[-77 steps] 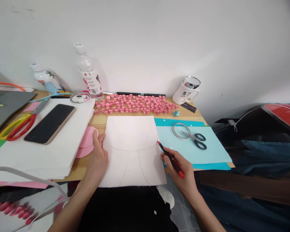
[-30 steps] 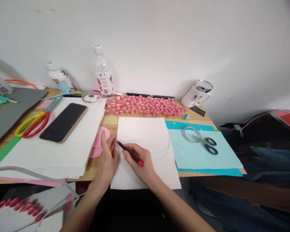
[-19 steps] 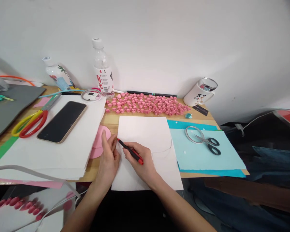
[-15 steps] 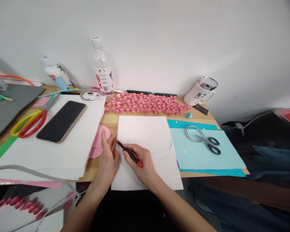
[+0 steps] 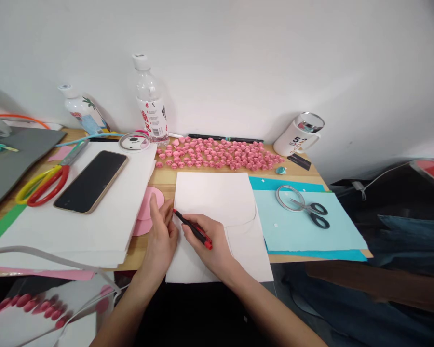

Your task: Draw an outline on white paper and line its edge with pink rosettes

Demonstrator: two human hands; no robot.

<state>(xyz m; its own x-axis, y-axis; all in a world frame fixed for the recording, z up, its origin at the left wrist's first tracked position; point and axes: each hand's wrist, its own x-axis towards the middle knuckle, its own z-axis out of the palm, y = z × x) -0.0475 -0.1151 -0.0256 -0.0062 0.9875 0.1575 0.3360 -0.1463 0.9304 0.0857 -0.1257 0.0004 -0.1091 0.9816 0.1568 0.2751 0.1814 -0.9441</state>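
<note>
My right hand (image 5: 213, 243) is closed around a black and red pen (image 5: 193, 227), held at a slant over a white sheet of paper (image 5: 211, 193). The pen's left end meets the fingertips of my left hand (image 5: 161, 236). That hand rests at the sheet's left edge with its fingers curled together and one finger raised; whatever they may pinch is too hidden to make out. Thin curved pencil-like lines run across the right part of the sheet. Beside my left hand lie pink paper circles (image 5: 152, 202), partly covered by it.
Many pink paper rolls (image 5: 217, 153) spread behind the sheet. Black-handled scissors (image 5: 317, 215) and a tape roll (image 5: 290, 198) lie on light blue paper (image 5: 311, 236). Leftward are a phone (image 5: 91, 181), red-yellow scissors (image 5: 47, 183) and a water bottle (image 5: 151, 101). A mug (image 5: 297, 136) stands back right.
Both hands and the pen keep nearly the same pose on the paper. The whole view has shifted very slightly.
</note>
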